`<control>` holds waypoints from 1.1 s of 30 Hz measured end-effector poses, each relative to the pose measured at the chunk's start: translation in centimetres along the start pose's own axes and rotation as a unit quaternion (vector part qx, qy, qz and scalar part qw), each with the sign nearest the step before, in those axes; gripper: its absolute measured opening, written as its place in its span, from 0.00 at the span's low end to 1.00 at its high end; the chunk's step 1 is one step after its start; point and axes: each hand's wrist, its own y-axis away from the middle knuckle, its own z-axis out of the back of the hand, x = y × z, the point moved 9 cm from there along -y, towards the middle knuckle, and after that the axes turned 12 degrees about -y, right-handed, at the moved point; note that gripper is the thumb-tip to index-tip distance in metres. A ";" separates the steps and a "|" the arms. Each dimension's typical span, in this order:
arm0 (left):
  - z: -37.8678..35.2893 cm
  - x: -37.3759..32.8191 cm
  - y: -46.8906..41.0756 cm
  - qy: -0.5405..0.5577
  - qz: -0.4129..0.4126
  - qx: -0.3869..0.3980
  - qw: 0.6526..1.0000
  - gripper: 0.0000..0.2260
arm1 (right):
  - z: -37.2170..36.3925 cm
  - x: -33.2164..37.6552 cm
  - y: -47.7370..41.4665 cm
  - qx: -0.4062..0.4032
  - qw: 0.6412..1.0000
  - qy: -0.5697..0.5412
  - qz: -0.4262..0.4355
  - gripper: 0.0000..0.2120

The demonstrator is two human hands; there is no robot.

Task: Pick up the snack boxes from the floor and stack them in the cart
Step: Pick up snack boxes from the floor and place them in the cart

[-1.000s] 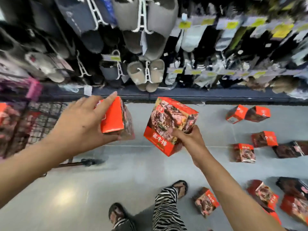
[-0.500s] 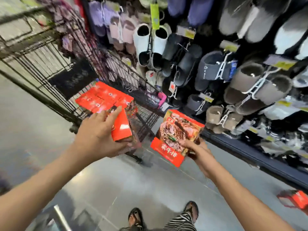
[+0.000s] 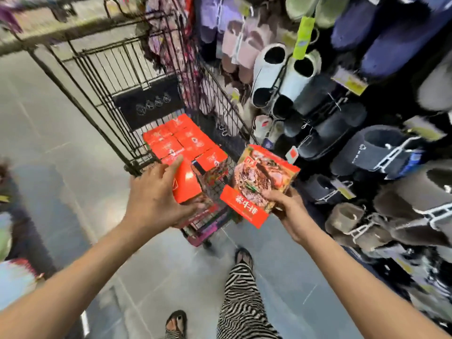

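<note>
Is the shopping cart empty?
No, red snack boxes lie packed side by side on the bottom of the cart.

We face the cart [image 3: 149,104], which stands ahead and a little to the left. Inside it, the stacked boxes [image 3: 181,140] lie side by side in a layer. Our left hand [image 3: 156,199] holds the first box [image 3: 187,185] over the cart's near end. Our right hand [image 3: 286,206] holds the second box [image 3: 265,177] just right of it, beside the cart. The slipper rack [image 3: 354,133] runs along the cart's right side. Our foot [image 3: 175,322] stands on the floor [image 3: 49,148] behind both hands.
</note>
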 end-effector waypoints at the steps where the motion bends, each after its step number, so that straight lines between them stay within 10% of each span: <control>1: -0.9 -0.3 -0.7 0.011 0.017 -0.006 1.000 0.51 | 0.4 0.3 -1.6 0.008 1.000 0.002 -0.001 0.22; 13: -12.2 -0.6 -2.2 -0.021 0.216 0.096 0.971 0.51 | 0.8 -0.3 -16.4 0.103 0.977 0.149 -0.112 0.35; 22: -20.0 0.0 -4.3 -0.056 0.188 0.139 0.971 0.51 | 0.9 -8.1 -23.4 0.086 0.963 0.200 -0.159 0.42; 33: -30.3 0.5 -6.2 -0.082 0.176 0.165 0.967 0.52 | 0.3 -14.7 -28.8 0.244 0.862 0.393 -0.208 0.48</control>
